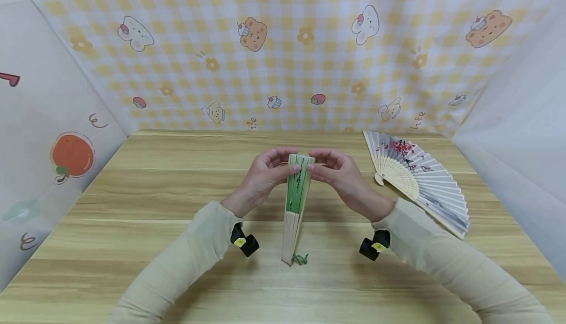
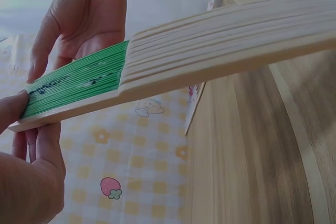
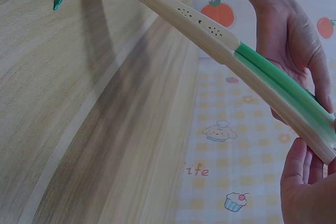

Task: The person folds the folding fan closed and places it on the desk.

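1. Nearest are the two pale sleeves (image 1: 172, 270) of the person, at about 8 and 4 o'clock from the green fan (image 1: 293, 191), with 12 o'clock pointing away from the person. A small black device (image 1: 250, 245) is at the left wrist, and another black device (image 1: 369, 249) is at the right wrist.
2. The green cord (image 1: 300, 259) hangs at the near end of this fan, at 6 o'clock.
3. The green fan is folded and lies lengthwise between 6 and 12 o'clock, in the middle in front of the person. Its bare wooden ribs are toward the person, and the green part, with dark marks, is toward 12. I cannot tell whether its near end touches the tabletop (image 1: 132, 206).
4. The left hand (image 1: 267, 176), at 10 o'clock, pinches the far end of the fan, the thumb on the green face and the fingers below.
5. The right hand (image 1: 338, 169), at 2 o'clock, pinches the same end, its thumb at the right edge and its fingers behind.
6. At 3 o'clock, the white fan (image 1: 435, 182) with red blossoms lies spread on the wood-grain tabletop, just beyond the right sleeve. Its ribs open from 11 to 4 o'clock around their pivot.
7. Farthest, at 12 o'clock, there is the yellow checked cloth (image 1: 283, 64) with cartoon animals.
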A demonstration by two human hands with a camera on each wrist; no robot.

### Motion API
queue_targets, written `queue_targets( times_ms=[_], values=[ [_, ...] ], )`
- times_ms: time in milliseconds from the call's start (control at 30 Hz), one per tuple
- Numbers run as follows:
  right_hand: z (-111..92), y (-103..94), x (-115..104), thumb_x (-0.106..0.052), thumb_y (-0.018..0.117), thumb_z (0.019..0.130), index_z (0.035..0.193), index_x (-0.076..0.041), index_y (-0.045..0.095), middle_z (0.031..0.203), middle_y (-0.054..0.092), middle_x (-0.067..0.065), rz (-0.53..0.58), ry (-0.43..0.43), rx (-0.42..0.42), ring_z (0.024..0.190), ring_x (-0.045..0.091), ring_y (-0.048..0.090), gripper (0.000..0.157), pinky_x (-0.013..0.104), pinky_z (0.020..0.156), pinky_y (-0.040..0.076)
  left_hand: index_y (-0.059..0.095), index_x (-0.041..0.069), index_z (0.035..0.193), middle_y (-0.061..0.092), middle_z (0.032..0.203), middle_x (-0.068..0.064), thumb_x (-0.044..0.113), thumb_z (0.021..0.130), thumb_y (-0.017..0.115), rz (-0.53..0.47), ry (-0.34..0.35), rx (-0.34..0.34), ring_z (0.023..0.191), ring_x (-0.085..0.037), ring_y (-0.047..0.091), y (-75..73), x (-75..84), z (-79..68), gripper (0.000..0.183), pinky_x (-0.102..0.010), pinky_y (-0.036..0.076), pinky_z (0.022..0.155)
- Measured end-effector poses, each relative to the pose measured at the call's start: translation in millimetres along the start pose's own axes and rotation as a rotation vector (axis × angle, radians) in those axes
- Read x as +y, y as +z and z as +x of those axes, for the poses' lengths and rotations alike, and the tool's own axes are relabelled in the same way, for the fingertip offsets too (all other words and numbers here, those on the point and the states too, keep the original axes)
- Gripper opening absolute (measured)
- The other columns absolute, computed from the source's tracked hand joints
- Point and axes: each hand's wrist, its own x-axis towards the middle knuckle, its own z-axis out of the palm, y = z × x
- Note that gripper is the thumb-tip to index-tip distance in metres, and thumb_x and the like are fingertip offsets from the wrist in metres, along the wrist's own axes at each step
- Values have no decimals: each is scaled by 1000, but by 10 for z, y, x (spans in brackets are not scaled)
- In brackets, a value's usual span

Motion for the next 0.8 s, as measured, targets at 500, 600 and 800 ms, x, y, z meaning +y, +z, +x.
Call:
queue_targets(
  times_ms=[500, 600, 800],
  values=[
    [20, 22, 11, 3, 54, 84, 114, 5, 46, 97, 53, 6, -9, 9, -12, 85, 14, 56, 32, 32, 81, 48, 47, -6, 115, 55, 95, -3, -5, 80, 58, 50, 6, -6, 80, -12, 56, 9, -4, -11, 37, -23, 49, 66],
    [23, 20, 12, 1, 54, 84, 114, 5, 46, 97, 53, 6, -19, 17, -6, 86, 14, 56, 31, 32, 82, 48, 47, -6, 116, 55, 96, -4, -5, 80, 58, 64, 4, -7, 82, -12, 56, 10, 4, -16, 37, -24, 48, 67],
    [63, 29, -5, -3, 55, 86, 113, 3, 49, 99, 52, 8, -46, 14, -5, 88, 16, 55, 28, 32, 84, 46, 50, -1, 115, 55, 100, -6, 0, 82, 58, 111, 3, 4, 85, -13, 55, -17, 44, -20, 34, -26, 48, 72]
  ],
)
